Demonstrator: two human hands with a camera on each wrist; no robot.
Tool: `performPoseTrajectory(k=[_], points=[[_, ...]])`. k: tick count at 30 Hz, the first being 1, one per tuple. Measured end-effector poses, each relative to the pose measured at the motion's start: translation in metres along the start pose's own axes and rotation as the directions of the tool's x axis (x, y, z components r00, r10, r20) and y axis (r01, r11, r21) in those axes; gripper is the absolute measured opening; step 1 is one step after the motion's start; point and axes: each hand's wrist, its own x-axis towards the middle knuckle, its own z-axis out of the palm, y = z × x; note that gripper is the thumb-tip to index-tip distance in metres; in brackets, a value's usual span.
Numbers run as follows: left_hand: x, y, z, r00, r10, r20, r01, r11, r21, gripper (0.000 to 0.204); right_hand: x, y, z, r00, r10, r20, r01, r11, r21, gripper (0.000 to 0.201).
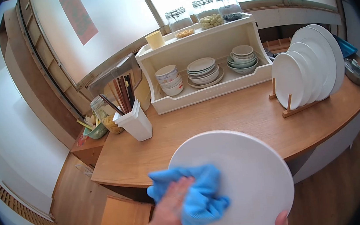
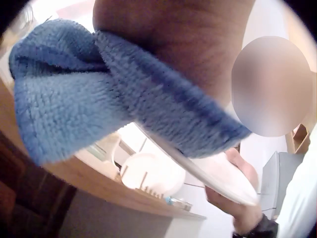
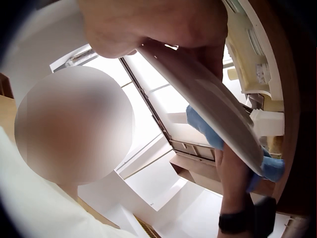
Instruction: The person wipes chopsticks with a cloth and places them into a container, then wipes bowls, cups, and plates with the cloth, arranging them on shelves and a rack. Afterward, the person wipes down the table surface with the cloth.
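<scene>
A large white plate [image 1: 257, 179] is held up in front of the table's near edge, tilted so its face shows in the head view. My right hand [image 3: 163, 22] grips its rim, the thumb [image 1: 281, 222] on the face and the other fingers behind. My left hand [image 1: 170, 212] holds a bunched blue cloth [image 1: 206, 193] against the left part of the plate. Folds of the cloth cover most of the left fingers. In the left wrist view, the cloth [image 2: 74, 104] hangs below that hand, and the plate's edge [image 2: 218, 178] runs under it toward the right hand [image 2: 233, 193].
Beyond the plate, a wooden table [image 1: 206, 116] carries a white chopstick holder [image 1: 135, 122], a cream shelf [image 1: 213, 92] with stacked bowls and dishes, and a wooden rack [image 1: 291, 110] of upright white plates [image 1: 288, 79]. Glass jars [image 1: 209, 15] top the shelf. A wooden stool [image 1: 123, 217] stands lower left.
</scene>
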Motion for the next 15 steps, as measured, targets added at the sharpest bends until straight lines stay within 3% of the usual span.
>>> performPoseTrajectory(k=[2, 3, 5, 6, 7, 8, 9, 10, 11, 12, 13, 14, 15], points=[[-0.019, 0.008, 0.029, 0.993, 0.099, 0.060, -0.091, 0.989, -0.120, 0.061, 0.007, 0.000, -0.004, 0.999, -0.016, -0.052, 0.021, 0.995, 0.099, 0.077], [-0.022, 0.024, 0.036, 0.991, 0.136, 0.022, -0.125, 0.957, -0.263, 0.055, 0.008, -0.006, -0.001, 0.981, -0.006, -0.194, -0.011, 0.996, -0.086, 0.081], [-0.030, 0.032, 0.041, 0.986, 0.164, 0.021, -0.155, 0.963, -0.221, 0.048, 0.018, -0.009, 0.009, 0.972, -0.129, -0.195, 0.160, 0.975, 0.152, 0.087], [-0.041, 0.018, 0.049, 0.978, 0.156, 0.139, -0.151, 0.987, -0.047, 0.057, 0.017, -0.006, 0.012, 0.974, -0.126, -0.189, 0.154, 0.977, 0.144, 0.087], [-0.049, 0.009, 0.061, 0.980, 0.148, 0.131, -0.143, 0.989, -0.048, 0.057, 0.012, -0.001, 0.014, 0.958, -0.122, -0.260, 0.156, 0.982, 0.111, 0.088], [-0.042, 0.006, 0.058, 0.997, -0.026, -0.070, 0.002, 0.949, -0.317, 0.055, 0.006, 0.005, 0.014, 0.936, -0.120, -0.330, 0.154, 0.985, 0.079, 0.090], [-0.039, 0.002, 0.058, 0.946, -0.245, -0.213, 0.079, 0.812, -0.579, 0.054, -0.004, 0.017, 0.007, 0.940, -0.116, -0.322, 0.148, 0.986, 0.075, 0.090], [-0.059, -0.039, 0.080, 0.955, -0.295, -0.012, 0.216, 0.725, -0.654, 0.059, -0.016, 0.034, -0.004, 0.957, -0.065, -0.283, 0.083, 0.995, 0.050, 0.092], [-0.012, -0.044, 0.045, 0.939, 0.213, -0.269, -0.326, 0.797, -0.508, 0.062, -0.024, 0.043, -0.013, 0.969, -0.012, -0.247, 0.019, 1.000, 0.022, 0.093], [-0.037, -0.045, 0.057, 0.952, -0.101, -0.290, -0.113, 0.763, -0.637, 0.052, -0.029, 0.039, -0.021, 0.984, 0.045, -0.171, -0.082, 0.973, -0.214, 0.095], [-0.050, -0.040, 0.061, 0.879, -0.402, -0.257, 0.076, 0.650, -0.756, 0.042, -0.025, 0.038, -0.026, 0.985, 0.046, -0.165, -0.081, 0.973, -0.217, 0.095], [-0.053, -0.037, 0.062, 0.765, -0.607, -0.217, 0.017, 0.355, -0.935, 0.041, -0.024, 0.039, -0.027, 0.989, 0.039, -0.145, -0.070, 0.974, -0.214, 0.094], [-0.042, -0.028, 0.053, 0.638, -0.764, -0.095, -0.107, 0.034, -0.994, 0.040, -0.024, 0.038, -0.028, 0.992, 0.032, -0.126, -0.058, 0.976, -0.209, 0.094]])
